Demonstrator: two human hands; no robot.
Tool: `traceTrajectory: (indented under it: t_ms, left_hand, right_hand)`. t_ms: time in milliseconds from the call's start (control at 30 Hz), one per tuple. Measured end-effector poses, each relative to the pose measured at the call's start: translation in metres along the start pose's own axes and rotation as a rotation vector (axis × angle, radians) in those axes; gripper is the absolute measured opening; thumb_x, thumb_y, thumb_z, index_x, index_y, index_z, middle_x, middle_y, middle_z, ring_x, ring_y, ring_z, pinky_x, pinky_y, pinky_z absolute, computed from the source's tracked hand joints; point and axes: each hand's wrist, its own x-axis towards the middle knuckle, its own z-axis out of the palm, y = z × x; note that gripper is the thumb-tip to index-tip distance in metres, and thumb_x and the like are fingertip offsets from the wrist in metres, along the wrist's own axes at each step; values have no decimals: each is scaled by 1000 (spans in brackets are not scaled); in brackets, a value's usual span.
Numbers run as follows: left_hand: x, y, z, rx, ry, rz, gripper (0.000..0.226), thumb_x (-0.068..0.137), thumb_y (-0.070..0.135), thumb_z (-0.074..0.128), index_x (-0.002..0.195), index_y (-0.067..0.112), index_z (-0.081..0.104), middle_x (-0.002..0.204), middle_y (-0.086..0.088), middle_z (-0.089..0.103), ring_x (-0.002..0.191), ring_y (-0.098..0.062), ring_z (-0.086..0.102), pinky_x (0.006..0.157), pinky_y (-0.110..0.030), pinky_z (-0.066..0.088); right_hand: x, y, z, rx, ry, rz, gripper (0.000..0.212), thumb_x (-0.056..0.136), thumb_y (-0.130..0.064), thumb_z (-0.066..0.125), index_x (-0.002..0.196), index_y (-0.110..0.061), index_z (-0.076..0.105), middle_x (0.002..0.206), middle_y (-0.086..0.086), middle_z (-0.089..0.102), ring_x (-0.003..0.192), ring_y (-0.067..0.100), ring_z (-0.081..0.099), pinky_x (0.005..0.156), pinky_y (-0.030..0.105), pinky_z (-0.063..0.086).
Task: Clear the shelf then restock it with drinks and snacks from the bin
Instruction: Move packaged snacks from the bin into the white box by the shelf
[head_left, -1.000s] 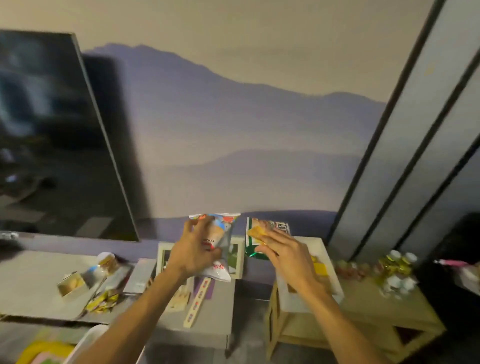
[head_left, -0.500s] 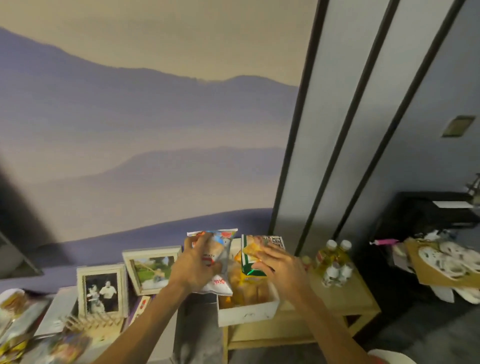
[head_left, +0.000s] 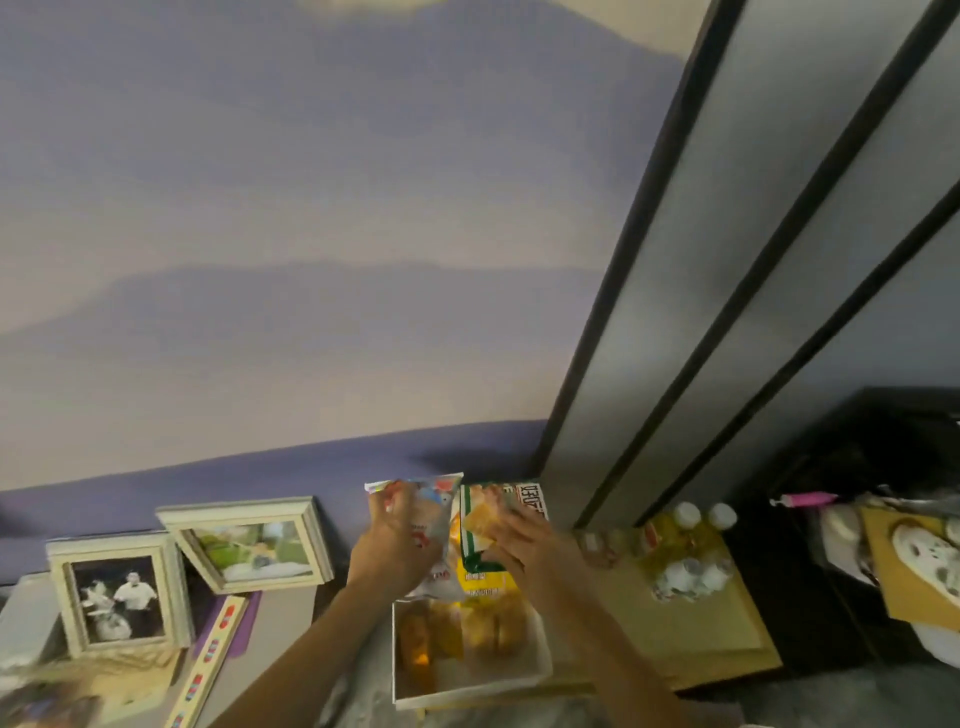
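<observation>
Vs 0.5 s ago, little changed: L hand (head_left: 395, 545) still clasping white snack pack (head_left: 435, 500), R hand (head_left: 524, 543) still clasping green pack (head_left: 529, 501), side by side just above far end of white bin (head_left: 470, 687). Both packs upright, long axes vertical, tops up; bottles (head_left: 685, 540) right of bin on wooden shelf (head_left: 696, 636).

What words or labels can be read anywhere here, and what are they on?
Nothing reads clearly.
Green-and-white packet in the right hand: black Korean-looking characters, too blurred to read.
White snack bag in the left hand: red lettering, blurred.
Bottles: labels too small.
</observation>
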Motion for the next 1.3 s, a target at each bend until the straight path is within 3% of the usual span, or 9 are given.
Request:
traceTrajectory:
  t_ms: [133, 233, 367, 467, 633, 800, 967, 1067, 1300]
  left_hand:
    - [20, -6, 36, -33, -30, -51, 90, 93, 58, 68, 160, 36, 12, 162, -9, 28, 125, -33, 63, 99, -44, 58]
    - [34, -11, 61, -78, -36, -75, 94, 93, 62, 67, 162, 34, 11, 165, -8, 25, 129, -34, 61, 101, -45, 57]
    - [39, -20, 80, -87, -11, -103, 101, 86, 65, 74, 161, 35, 14, 159, -4, 32, 126, -32, 62, 96, -44, 60]
    - [33, -22, 84, -56, -21, -93, 100, 85, 62, 75, 161, 37, 16, 165, -2, 23, 136, -35, 54, 100, -47, 58]
    - [25, -19, 70, 17, -19, -61, 94, 86, 61, 72, 159, 42, 15, 167, 0, 23, 139, -33, 52, 100, -44, 57]
    - [18, -14, 21, 75, 32, -2, 90, 86, 72, 65, 158, 37, 25, 164, 3, 35, 135, -27, 57, 105, -45, 55]
    - [7, -16, -45, 156, 101, 74, 105, 74, 101, 34, 160, 40, 24, 169, 4, 30, 130, -27, 60, 106, -51, 54]
    - [-4, -13, -86, 160, 159, 152, 116, 68, 107, 20, 161, 38, 25, 170, 3, 29, 145, -28, 47, 112, -52, 49]
    - [-67, -2, -168, 219, 371, 233, 114, 77, 101, 25, 167, 31, 13, 176, 0, 13, 162, -25, 11, 130, -53, 20]
  right_hand:
    - [1, 25, 61, 74, -126, 76, 50, 110, -56, 35, 140, -32, 67, 169, -5, 37, 161, 1, 0, 125, 31, 14]
    - [-4, 44, 95, 212, -232, 176, 71, 104, -70, 21, 153, -31, 56, 170, -3, 34, 141, -24, -29, 126, 32, 3]
    - [-11, 57, 114, 107, -163, -12, 35, 105, -42, 53, 128, -29, 76, 162, 0, 49, 158, 14, 31, 120, 45, 37]
    - [-11, 50, 104, 47, -84, -27, 38, 98, -51, 56, 113, -28, 82, 148, -4, 63, 143, 21, 54, 118, 45, 35]
    - [-8, 34, 71, 115, -185, 145, 56, 98, -67, 53, 132, -28, 74, 152, -7, 60, 146, 18, 50, 114, 43, 48]
    - [18, 21, 8, 158, -252, 352, 90, 93, -84, 35, 165, -30, 32, 173, -6, 26, 161, 19, 21, 124, 32, 12]
    - [48, -3, -63, 93, -184, 389, 97, 96, -81, 41, 170, -27, 9, 178, -3, 7, 164, 22, 6, 128, 35, 3]
    - [61, -22, -103, 45, -163, 344, 99, 95, -82, 37, 170, -28, 1, 178, -5, -5, 163, 20, -6, 126, 36, -6]
    - [76, -70, -184, 39, -133, 290, 114, 87, -92, 36, 170, -22, 3, 178, 0, -2, 163, 20, -5, 132, 45, 4]
